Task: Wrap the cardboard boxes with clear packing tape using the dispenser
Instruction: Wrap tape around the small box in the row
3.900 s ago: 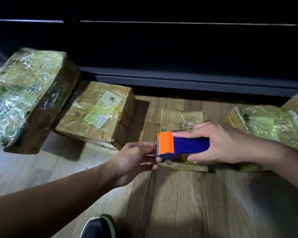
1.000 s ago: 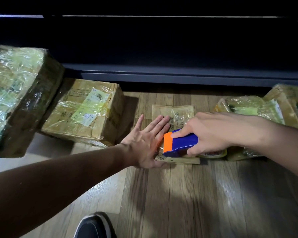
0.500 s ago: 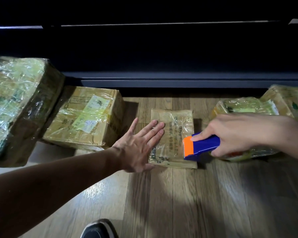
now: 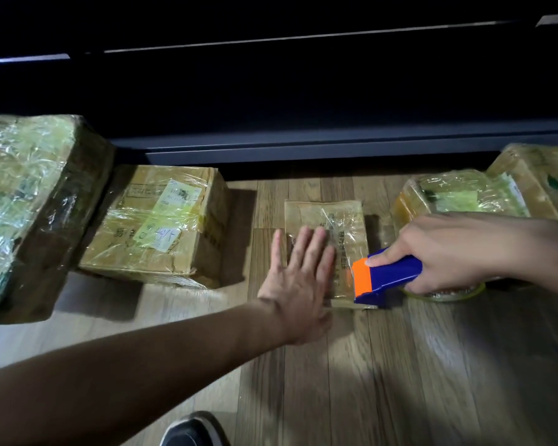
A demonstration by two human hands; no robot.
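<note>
A flat cardboard box (image 4: 329, 217), partly covered in clear tape, lies on the wooden floor in the middle. My left hand (image 4: 298, 281) presses flat on its left half, fingers straight. My right hand (image 4: 458, 249) grips the blue and orange tape dispenser (image 4: 384, 276) at the box's near right edge, index finger on top. The clear tape roll (image 4: 448, 292) shows under my right hand.
A taped cardboard box (image 4: 161, 226) sits left of the flat one, and a larger wrapped box (image 4: 29, 201) stands at far left. Two wrapped boxes (image 4: 451, 191) (image 4: 538, 181) lie at the right. A dark cabinet base (image 4: 303, 146) runs behind. My shoe (image 4: 190, 429) is at the bottom.
The dispenser was drawn from the box's middle to its right edge. My left hand went from pinching near the dispenser to pressing flat, then slid further right onto the box.
</note>
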